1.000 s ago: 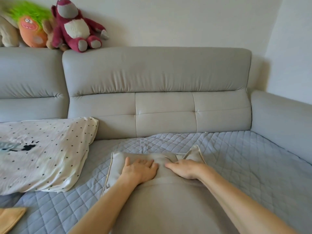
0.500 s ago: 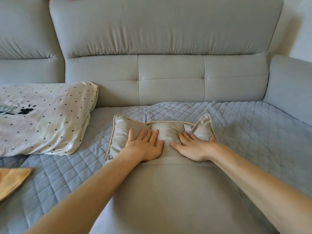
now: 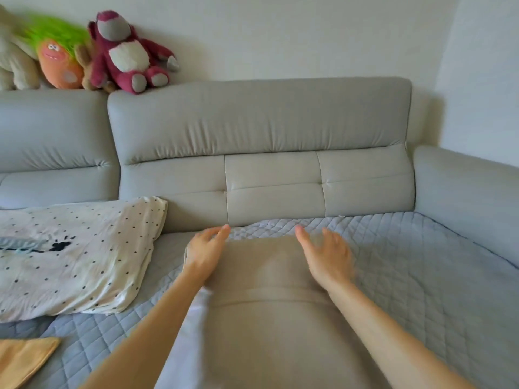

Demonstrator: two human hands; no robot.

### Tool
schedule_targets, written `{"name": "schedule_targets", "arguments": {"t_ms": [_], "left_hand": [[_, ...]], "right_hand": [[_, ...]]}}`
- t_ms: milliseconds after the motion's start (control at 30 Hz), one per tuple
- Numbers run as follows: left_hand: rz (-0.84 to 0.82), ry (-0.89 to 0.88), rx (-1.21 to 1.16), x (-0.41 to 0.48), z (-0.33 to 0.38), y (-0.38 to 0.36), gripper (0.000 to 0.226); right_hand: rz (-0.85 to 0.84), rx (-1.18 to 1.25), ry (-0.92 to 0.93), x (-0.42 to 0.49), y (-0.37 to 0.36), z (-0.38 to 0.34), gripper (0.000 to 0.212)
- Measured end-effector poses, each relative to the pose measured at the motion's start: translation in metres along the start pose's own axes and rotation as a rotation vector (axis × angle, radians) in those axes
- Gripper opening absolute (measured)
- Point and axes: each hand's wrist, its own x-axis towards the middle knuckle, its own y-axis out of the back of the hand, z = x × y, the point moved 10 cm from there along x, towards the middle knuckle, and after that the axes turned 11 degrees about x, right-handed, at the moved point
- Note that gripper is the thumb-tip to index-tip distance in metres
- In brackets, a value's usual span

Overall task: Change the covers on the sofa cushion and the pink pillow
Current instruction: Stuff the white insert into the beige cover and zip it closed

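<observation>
A beige sofa cushion lies on the quilted seat in front of me, its far end toward the backrest. My left hand is at the cushion's far left corner with fingers straight and spread. At the far right corner is my right hand, also with straight fingers, blurred by motion. Neither hand grips anything. A white pillow with black dots lies on the seat to the left.
A quilted grey-blue seat cover spreads over the grey sofa. Stuffed toys sit on the backrest top at the left. An orange cloth corner shows at the bottom left. An armrest bounds the right.
Both hands have lifted from pressing the cushion's far end and moved apart to its corners. The far end, pinched into two peaks before, now looks flat. The camera tilted up.
</observation>
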Motion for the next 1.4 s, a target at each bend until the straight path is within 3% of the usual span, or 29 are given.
{"name": "schedule_targets", "arguments": {"t_ms": [67, 133, 167, 233, 300, 400, 500, 567, 700, 833, 1000, 1267, 1400], "left_hand": [[0.041, 0.257, 0.145, 0.004, -0.041, 0.015, 0.101], [-0.157, 0.515, -0.08, 0.003, -0.082, -0.011, 0.145], [-0.241, 0.555, -0.21, -0.002, -0.087, -0.024, 0.151], [-0.372, 0.547, -0.336, -0.021, -0.081, -0.036, 0.122], [-0.381, 0.506, -0.427, -0.029, -0.074, -0.034, 0.099], [-0.284, 0.441, -0.55, -0.037, -0.067, -0.023, 0.106], [-0.164, 0.333, -0.65, -0.054, -0.051, -0.01, 0.068], [-0.133, 0.243, -0.717, -0.067, -0.036, -0.003, 0.054], [-0.156, 0.079, -0.756, -0.084, -0.012, 0.016, 0.065], [-0.15, -0.031, -0.666, -0.092, -0.003, 0.038, 0.08], [-0.276, 0.004, -0.786, -0.104, 0.0, 0.049, 0.048], [-0.005, 0.069, -0.814, -0.098, -0.03, 0.057, 0.033], [0.066, 0.058, -0.819, -0.099, -0.025, 0.06, 0.04]], "right_hand": [[-0.09, 0.136, -0.213, 0.013, 0.0, 0.018, 0.119], [-0.223, 0.269, -0.351, 0.011, -0.009, 0.034, 0.123], [-0.251, 0.286, -0.376, 0.006, -0.011, 0.038, 0.115], [-0.254, 0.291, -0.348, 0.006, -0.01, 0.039, 0.092], [-0.264, 0.359, -0.357, 0.004, -0.007, 0.038, 0.079], [-0.311, 0.497, -0.43, -0.008, -0.002, 0.04, 0.077], [-0.315, 0.612, -0.428, -0.024, 0.01, 0.043, 0.082], [-0.26, 0.667, -0.355, -0.034, 0.027, 0.039, 0.077], [-0.125, 0.78, -0.137, -0.06, 0.063, 0.02, 0.046], [-0.209, 0.823, -0.006, -0.074, 0.073, 0.002, 0.055], [-0.179, 0.869, 0.024, -0.074, 0.088, -0.011, 0.029], [0.133, 0.783, 0.114, -0.077, 0.095, -0.012, 0.016], [0.302, 0.759, 0.079, -0.084, 0.104, -0.011, 0.038]]}}
